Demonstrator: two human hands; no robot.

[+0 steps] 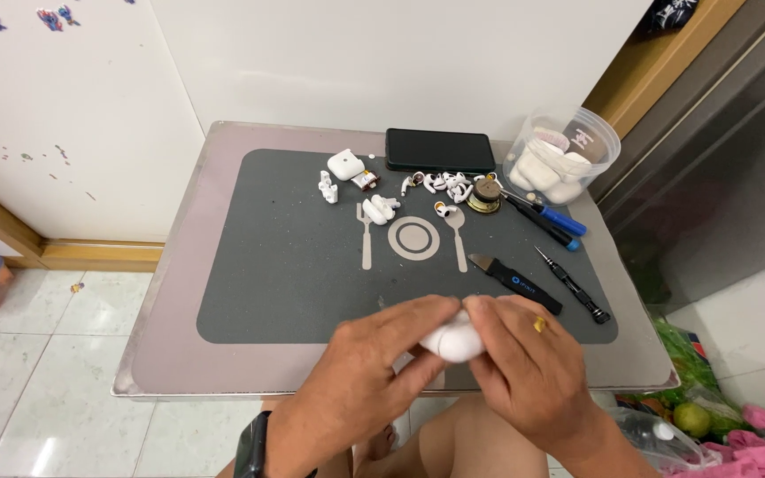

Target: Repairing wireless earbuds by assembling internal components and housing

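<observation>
Entry, left to right, with clock directions read from the middle of the table [179,292].

1. Left hand [360,367], at 6 o'clock over the near edge. It comes in from low left with a dark watch [252,443] on the wrist. Thumb and forefinger are closed on the left side of the white earbud case [455,341], and the fingertips [440,305] meet those of the other hand on top of it.

2. White earbud case, at 6 o'clock, held in the air between both hands, above the edge of the table and the person's knees. Only part of its rounded shell shows.
Risk: the shell looks smooth and is pinched at the ends only. Judged from this hold, a hard squeeze or twist could shoot it out and drop it to the tiled floor [64,389], since it hangs past the dark mat [294,283].

3. Right hand [524,363], at 5 o'clock. It is curled over the case from the right, knuckles up, gripping it with thumb beneath. A small yellow mark shows on one finger.

4. Loose items at 12 to 2 o'clock, well apart from the hands: small white earbud parts [440,184], a black phone [440,150], a clear tub of white cases [562,158], a blue-handled screwdriver [549,219], a black pry tool [515,283].
Risk: a sudden slip of the hands could sweep the pry tool, the nearest of them.
</observation>
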